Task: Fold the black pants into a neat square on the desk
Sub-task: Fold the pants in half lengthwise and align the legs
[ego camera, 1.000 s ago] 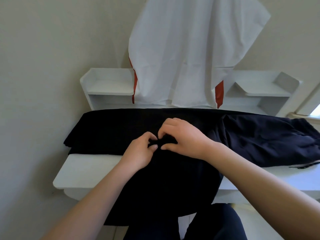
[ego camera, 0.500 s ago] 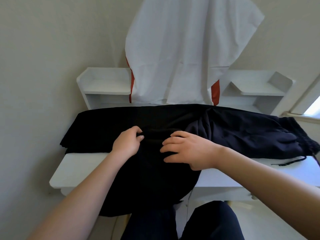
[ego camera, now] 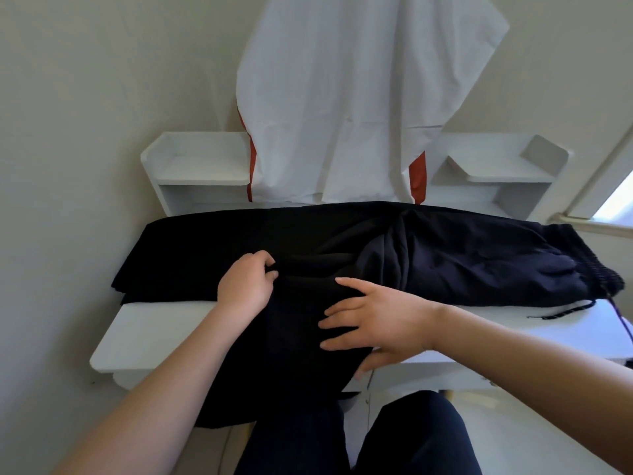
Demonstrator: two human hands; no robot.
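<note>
The left hand (ego camera: 247, 281) pinches a fold of the black pants (ego camera: 445, 258) in a narrow grip; right of it, the right hand (ego camera: 371, 320) lies flat, fingers spread. The pants span the bench (ego camera: 150, 334), one leg spilling over its near edge, cut off below.

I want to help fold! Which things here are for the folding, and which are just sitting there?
For the folding:
black pants, spread across the desk, part hanging over the front edge
desk
left hand, pinching the cloth
right hand, flat on the cloth

Just sitting there:
white cloth with orange stripes, hanging behind
two small white shelves
</note>
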